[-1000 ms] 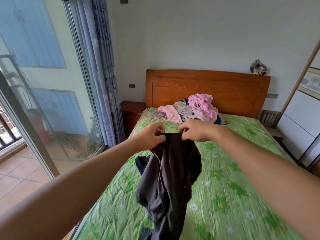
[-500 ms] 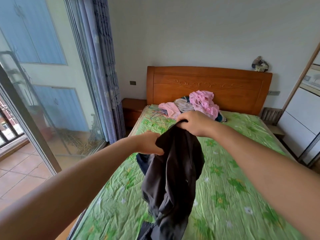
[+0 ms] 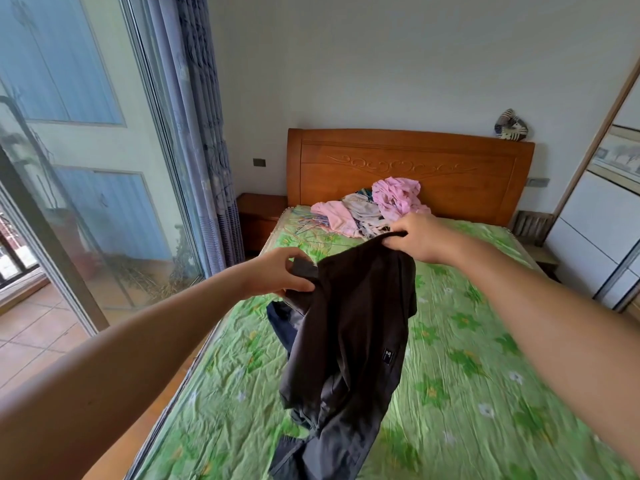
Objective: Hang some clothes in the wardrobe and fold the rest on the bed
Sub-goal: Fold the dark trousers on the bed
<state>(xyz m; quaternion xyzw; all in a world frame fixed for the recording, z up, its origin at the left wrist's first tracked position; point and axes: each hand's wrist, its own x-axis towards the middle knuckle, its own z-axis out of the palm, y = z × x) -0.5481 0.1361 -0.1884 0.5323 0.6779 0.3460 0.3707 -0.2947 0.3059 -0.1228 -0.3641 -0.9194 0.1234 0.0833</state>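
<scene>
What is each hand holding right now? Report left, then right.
Left hand: grips an edge of the dark grey cloth garment.
Right hand: grips the top edge of the same garment.

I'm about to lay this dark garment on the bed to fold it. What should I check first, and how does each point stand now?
1. Left hand grips the dark garment: ok.
2. Right hand grips its top edge: ok.
3. Garment spread flat between the hands: not ok, it hangs bunched and twisted.
4. Bare green sheet to lay it on: ok, to the right of the garment.
5. Spot below the left hand free: not ok, a navy garment lies there.
6. Garment right side out: cannot tell.
</scene>
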